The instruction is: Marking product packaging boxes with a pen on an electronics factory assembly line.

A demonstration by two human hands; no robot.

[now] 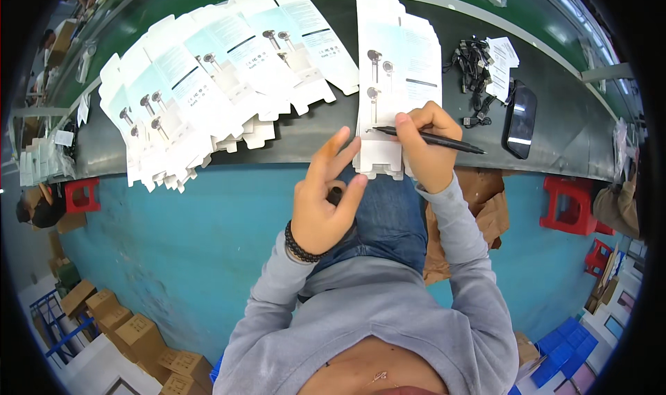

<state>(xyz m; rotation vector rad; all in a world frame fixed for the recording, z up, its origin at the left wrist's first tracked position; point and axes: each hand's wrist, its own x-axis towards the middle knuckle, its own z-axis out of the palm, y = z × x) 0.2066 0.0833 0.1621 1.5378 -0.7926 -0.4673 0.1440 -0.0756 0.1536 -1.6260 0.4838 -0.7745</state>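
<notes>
A black marker pen [451,143] lies in the grip of my right hand [431,145], its tip on the lower part of a stack of flattened white and pale-blue cartons [423,62]. Earphones are printed on these cartons. Just left of the stack's lower edge is my left hand [322,204], with index finger and thumb stretched toward it. Tucked in the curled fingers of that hand is a small black pen cap [335,196], mostly hidden. A wide fanned pile of similar flat cartons [201,69] covers the table's left side.
Right of the stack lie bundled black cables [474,65], white paper slips [501,69] and a black phone [520,119]. The dark table [576,141] ends just before my lap. Brown paper [489,207] is beside my right leg. Red stools [572,204] and brown boxes [139,336] stand on the floor.
</notes>
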